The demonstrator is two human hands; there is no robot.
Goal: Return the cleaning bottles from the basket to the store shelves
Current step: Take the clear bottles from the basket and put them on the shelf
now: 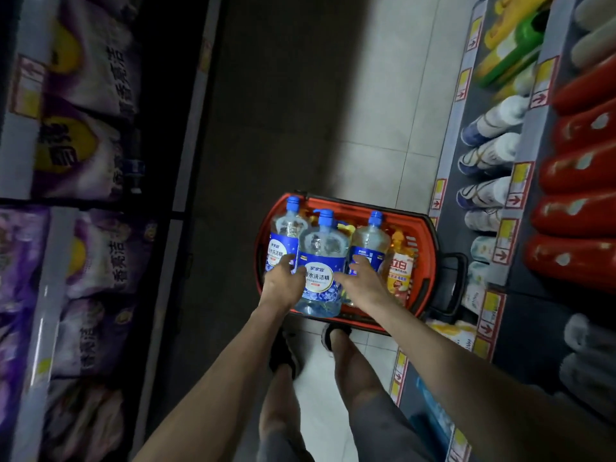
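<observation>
A red basket (430,241) stands on the aisle floor in front of my feet. Three clear bottles with blue caps and blue labels stand upright in it: a left bottle (286,233), a middle bottle (320,258) and a right bottle (370,238). A yellow-orange bottle (400,265) stands at the basket's right side. My left hand (282,283) grips the left flank of the middle bottle. My right hand (361,278) presses its right flank, fingers reaching across the right bottle's label. Both hands together hold the middle bottle.
Shelves on the right carry red bottles (580,181), white-and-blue bottles (483,161) and green and yellow bottles (513,51), with price tags along the edges. Purple bags (90,155) fill the left shelves. The basket's black handle (451,285) sticks out right.
</observation>
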